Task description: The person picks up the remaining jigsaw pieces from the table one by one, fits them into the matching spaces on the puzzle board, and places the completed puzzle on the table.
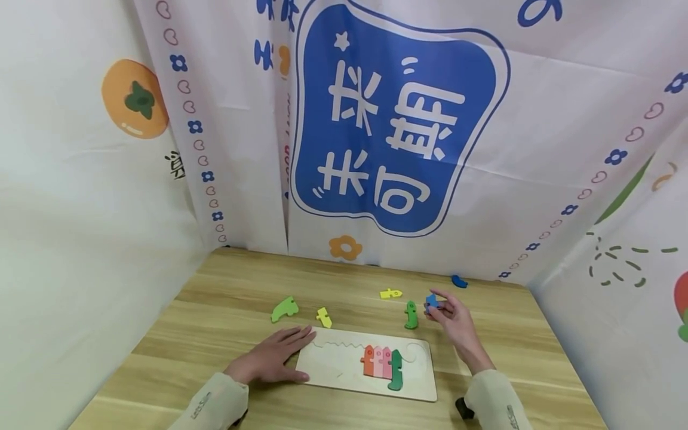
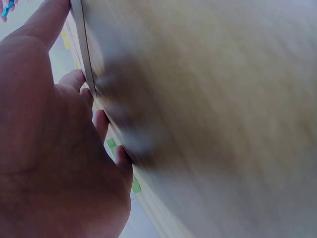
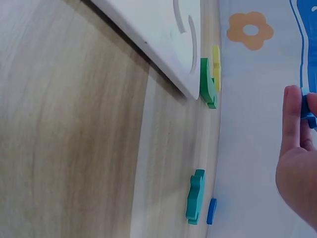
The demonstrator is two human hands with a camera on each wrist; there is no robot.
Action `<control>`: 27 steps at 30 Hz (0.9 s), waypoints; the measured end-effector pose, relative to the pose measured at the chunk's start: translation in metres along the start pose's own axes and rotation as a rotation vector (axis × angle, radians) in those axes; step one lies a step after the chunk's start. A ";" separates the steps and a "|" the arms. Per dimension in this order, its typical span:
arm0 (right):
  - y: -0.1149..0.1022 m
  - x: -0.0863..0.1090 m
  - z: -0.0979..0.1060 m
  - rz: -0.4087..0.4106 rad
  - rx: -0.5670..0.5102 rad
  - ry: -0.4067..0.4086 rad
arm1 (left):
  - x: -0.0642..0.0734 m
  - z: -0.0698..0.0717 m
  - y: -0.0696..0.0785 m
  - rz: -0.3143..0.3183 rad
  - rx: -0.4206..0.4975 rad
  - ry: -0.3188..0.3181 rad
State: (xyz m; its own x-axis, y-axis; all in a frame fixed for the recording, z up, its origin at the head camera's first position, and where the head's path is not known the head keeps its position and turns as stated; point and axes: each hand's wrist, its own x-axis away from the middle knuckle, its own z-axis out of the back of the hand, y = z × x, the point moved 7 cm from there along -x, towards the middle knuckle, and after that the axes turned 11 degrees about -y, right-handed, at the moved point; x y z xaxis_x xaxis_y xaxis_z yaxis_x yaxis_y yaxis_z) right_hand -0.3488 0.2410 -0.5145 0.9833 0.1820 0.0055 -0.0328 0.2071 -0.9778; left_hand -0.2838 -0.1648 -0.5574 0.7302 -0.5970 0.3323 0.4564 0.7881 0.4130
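My right hand (image 1: pixel 458 325) pinches a blue puzzle piece (image 1: pixel 431 303) between thumb and fingers, above the table right of the board's far corner. The same piece (image 3: pixel 305 106) shows in the right wrist view, partly covered by the fingers. A pale wooden puzzle board (image 1: pixel 333 367) bears an orange piece (image 1: pixel 368 362), two pink pieces (image 1: pixel 382 363) and a dark green piece (image 1: pixel 396 373) standing side by side, right of its middle. My left hand (image 1: pixel 274 356) lies with fingers extended at the board's left end, fingertips and thumb at its edge.
Loose on the wooden table (image 1: pixel 215 310) lie a light green piece (image 1: pixel 284 309), two yellow pieces (image 1: pixel 324 317), a green piece (image 1: pixel 411 315) and a dark blue piece (image 1: pixel 459 281). A teal piece (image 3: pixel 195 197) shows in the right wrist view. Printed cloth (image 1: pixel 236 179) hangs around the table.
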 end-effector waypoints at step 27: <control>0.004 0.003 0.007 -0.020 -0.167 0.084 | -0.003 -0.005 -0.007 0.020 0.022 -0.016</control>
State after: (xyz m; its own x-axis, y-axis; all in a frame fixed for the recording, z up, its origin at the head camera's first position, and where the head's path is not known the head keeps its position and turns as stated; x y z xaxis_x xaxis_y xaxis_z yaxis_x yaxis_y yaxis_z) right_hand -0.3471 0.2486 -0.5167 0.9952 0.0972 0.0151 0.0107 0.0458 -0.9989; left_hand -0.2866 -0.1677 -0.5654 0.7307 -0.5838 0.3538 0.4304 0.7963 0.4251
